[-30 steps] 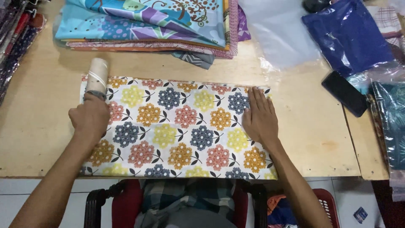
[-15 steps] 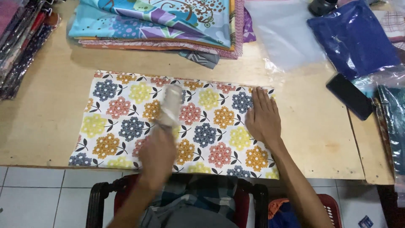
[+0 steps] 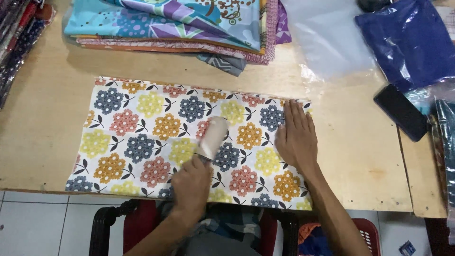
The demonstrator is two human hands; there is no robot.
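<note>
A folded rectangle of white cotton cloth printed with blue, yellow, orange and pink flowers (image 3: 156, 142) lies flat on the pale wooden table (image 3: 42, 128), its near long edge running along the table's front edge and its left end well apart from the table's left edge. The left hand (image 3: 192, 187) is clenched around the handle of a pale cylindrical lint roller (image 3: 212, 138), whose roll lies on the cloth near its middle, tilted up and to the right. The right hand (image 3: 297, 138) rests flat and released, fingers together, palm down on the right end of the cloth, fingertips just beside its far right corner. Along the table's far edge lies a stack of folded patterned fabrics in turquoise, purple and pink (image 3: 175, 23). To its right, toward the far right corner, are a clear plastic bag (image 3: 327, 40) and a dark blue cloth in a clear wrapper (image 3: 412, 40). A black phone (image 3: 401, 112) lies near the table's right edge, well apart from the printed cloth. More wrapped fabrics (image 3: 19, 38) show at the left edge.
</note>
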